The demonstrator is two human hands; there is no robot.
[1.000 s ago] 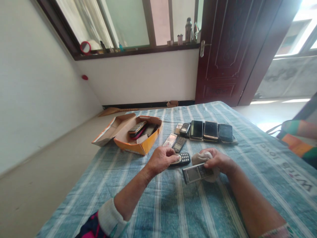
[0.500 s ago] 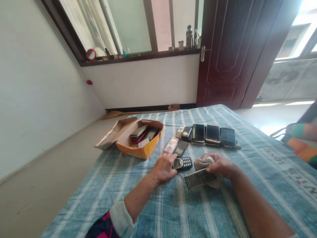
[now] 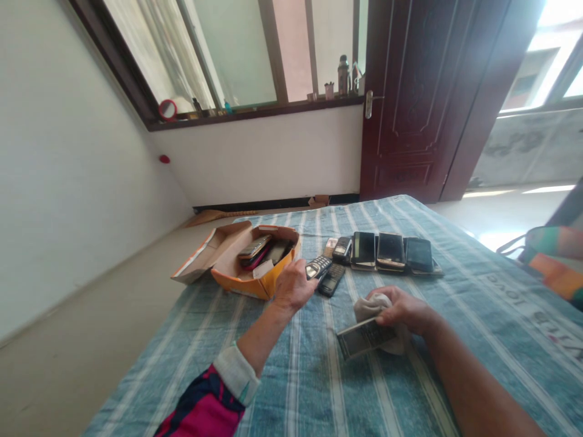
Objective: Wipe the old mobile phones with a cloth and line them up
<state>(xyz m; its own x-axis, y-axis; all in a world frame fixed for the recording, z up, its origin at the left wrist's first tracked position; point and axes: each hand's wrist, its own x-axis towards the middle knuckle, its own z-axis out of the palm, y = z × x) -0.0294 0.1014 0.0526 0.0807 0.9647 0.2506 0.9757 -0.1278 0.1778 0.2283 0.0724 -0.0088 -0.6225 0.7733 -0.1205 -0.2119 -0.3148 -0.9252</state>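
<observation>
My left hand [image 3: 291,285] grips a dark keypad phone [image 3: 317,267] and holds it above the striped cloth, beside the orange box [image 3: 248,280]. A black phone [image 3: 332,279] lies just right of it. My right hand [image 3: 398,311] is closed on a pale rag [image 3: 367,305] together with a silver phone [image 3: 362,341], its screen facing up. Beyond both hands a row of several phones [image 3: 390,250] lies side by side on the cloth.
The orange box holds several more phones, its lid [image 3: 204,258] folded open to the left. A blue striped cloth [image 3: 478,315] covers the surface. A dark door [image 3: 423,97] and a window sill [image 3: 255,106] with small items stand behind. Colourful fabric [image 3: 553,258] lies at the right edge.
My left hand has picked the dark keypad phone up from the cloth and carried it away from me, toward the orange box. My right hand stays on the rag and silver phone.
</observation>
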